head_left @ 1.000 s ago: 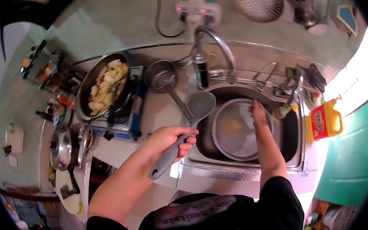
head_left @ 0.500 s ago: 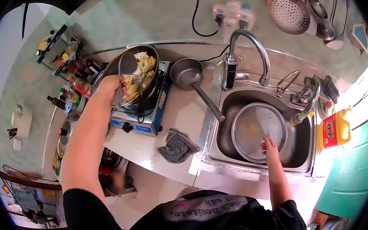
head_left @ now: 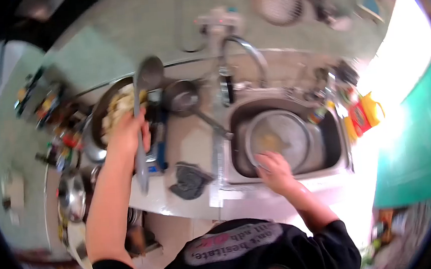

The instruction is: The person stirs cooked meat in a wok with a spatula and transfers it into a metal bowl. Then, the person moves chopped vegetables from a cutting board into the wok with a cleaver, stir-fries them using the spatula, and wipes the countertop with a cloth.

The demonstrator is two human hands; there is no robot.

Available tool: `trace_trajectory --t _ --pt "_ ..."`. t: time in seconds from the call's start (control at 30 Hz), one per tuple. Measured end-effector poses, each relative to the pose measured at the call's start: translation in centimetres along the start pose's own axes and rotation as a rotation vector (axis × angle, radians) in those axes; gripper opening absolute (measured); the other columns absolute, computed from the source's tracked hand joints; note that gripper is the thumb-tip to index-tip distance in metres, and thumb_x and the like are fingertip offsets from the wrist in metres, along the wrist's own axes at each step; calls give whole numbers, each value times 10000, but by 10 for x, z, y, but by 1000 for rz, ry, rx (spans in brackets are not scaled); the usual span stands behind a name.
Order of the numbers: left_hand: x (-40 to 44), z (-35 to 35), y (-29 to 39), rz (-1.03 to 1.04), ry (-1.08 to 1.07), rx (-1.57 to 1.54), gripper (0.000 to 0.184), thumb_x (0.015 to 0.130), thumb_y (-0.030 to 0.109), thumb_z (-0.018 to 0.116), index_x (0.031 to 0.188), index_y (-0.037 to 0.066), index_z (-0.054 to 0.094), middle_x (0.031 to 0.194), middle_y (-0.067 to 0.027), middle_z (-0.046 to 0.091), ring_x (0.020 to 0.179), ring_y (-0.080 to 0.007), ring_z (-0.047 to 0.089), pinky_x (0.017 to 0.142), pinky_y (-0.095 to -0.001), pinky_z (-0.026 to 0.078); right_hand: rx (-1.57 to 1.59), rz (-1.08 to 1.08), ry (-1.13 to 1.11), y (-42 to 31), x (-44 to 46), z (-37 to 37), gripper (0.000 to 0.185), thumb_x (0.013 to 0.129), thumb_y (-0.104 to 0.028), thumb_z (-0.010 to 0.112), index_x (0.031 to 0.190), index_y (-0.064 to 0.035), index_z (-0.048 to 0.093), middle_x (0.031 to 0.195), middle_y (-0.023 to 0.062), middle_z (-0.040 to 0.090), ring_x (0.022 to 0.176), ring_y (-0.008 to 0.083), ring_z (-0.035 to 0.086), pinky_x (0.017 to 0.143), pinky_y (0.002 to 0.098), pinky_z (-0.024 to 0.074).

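Note:
A long grey ladle [head_left: 150, 73] is in my left hand [head_left: 130, 132], its handle gripped near the middle and its bowl pointing up over the edge of the wok. Behind that hand the wok [head_left: 97, 106] holds pale, sliced food [head_left: 121, 104] on a stove. My right hand [head_left: 275, 170] hovers at the front left rim of a round metal basin [head_left: 297, 143], which sits in the sink [head_left: 330, 148] with cloudy water and a yellowish patch in it. The right hand's fingers are blurred, and whether they grip anything is not visible.
A saucepan [head_left: 181, 96] stands between stove and sink, its handle reaching to the sink's edge. A dark cloth [head_left: 191, 180] lies on the counter. The faucet [head_left: 252, 50] arches behind the sink. A yellow jug [head_left: 370, 112] stands to the right, a lidded pot [head_left: 72, 195] to the left.
The ladle went from over the sink to the wok, uncovering the cloth, and has since lifted off the food. My right hand has shifted left to the basin's front rim. The view has swung.

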State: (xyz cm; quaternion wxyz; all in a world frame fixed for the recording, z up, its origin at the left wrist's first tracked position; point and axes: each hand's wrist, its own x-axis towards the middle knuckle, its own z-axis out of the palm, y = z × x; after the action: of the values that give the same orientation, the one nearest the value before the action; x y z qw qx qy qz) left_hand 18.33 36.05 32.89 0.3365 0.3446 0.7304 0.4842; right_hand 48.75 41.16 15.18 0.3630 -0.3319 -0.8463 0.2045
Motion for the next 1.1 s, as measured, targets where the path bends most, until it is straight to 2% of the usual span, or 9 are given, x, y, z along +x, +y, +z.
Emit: trace_trajectory --t 0.1,0.33,0.37,0.43,0.57,0.63,0.67,0.87,1.1 --pt "-32 62 -51 635 -141 705 161 813 147 456 907 18 478 662 -165 560 564 -256 574 476 -349 440 -18 -322 -27 -33 20 -17 439 656 -110 629 1075 -54 512 1134 131 471 1067 298 454 897 400 364" --pt "-44 149 -36 722 -669 1315 242 759 122 452 963 -7 472 911 -164 581 828 -322 572 720 -450 443 -101 -195 -277 -15 38 -25 544 731 -139 556 1234 -79 355 966 147 533 930 321 506 840 387 387" --pt "-41 155 -28 745 -652 1306 242 759 122 452 963 -7 472 911 -164 581 828 -322 572 720 -450 443 -125 -205 -268 -10 43 -34 544 731 -139 556 1234 -79 355 966 147 533 930 321 506 840 387 387" --pt "-37 164 -11 1446 -132 1293 308 762 141 452 1039 8 473 1064 -153 516 1008 -311 489 856 -487 364 -204 92 -293 1 49 -57 525 749 -99 511 1247 -118 344 894 161 535 846 335 520 758 398 420" --pt "-46 165 -12 1544 55 826 385 722 94 542 1099 53 475 1148 -142 460 1097 -310 414 903 -531 281 -154 -47 383 59 90 -133 407 779 -78 477 1184 -109 447 862 165 576 778 333 551 693 391 442" --pt "-45 164 -42 1353 -125 832 402 709 98 571 1098 60 475 1120 -148 477 1078 -318 429 898 -525 288 -176 24 554 67 142 -192 346 806 -85 452 1151 -69 473 898 203 569 800 337 559 687 383 445" --pt "-46 162 -57 1236 -227 897 394 713 107 569 1093 60 477 1111 -151 482 1066 -321 437 896 -521 293 -82 73 615 80 175 -214 362 846 -136 439 1208 -119 440 666 69 501 551 131 488 570 268 427" --pt "-70 126 -128 1032 -439 1005 390 706 110 577 1080 48 484 1121 -166 477 1022 -338 461 889 -484 325 -336 33 894 81 333 -308 354 797 -190 467 1137 -97 492 868 199 588 823 374 539 721 408 418" --pt "-100 89 -170 680 -237 967 408 773 159 496 1140 -8 436 1156 -185 442 1080 -345 390 944 -430 275 -237 56 879 88 374 -304 349 785 -167 469 1125 -104 517 927 192 576 882 337 538 770 384 413"
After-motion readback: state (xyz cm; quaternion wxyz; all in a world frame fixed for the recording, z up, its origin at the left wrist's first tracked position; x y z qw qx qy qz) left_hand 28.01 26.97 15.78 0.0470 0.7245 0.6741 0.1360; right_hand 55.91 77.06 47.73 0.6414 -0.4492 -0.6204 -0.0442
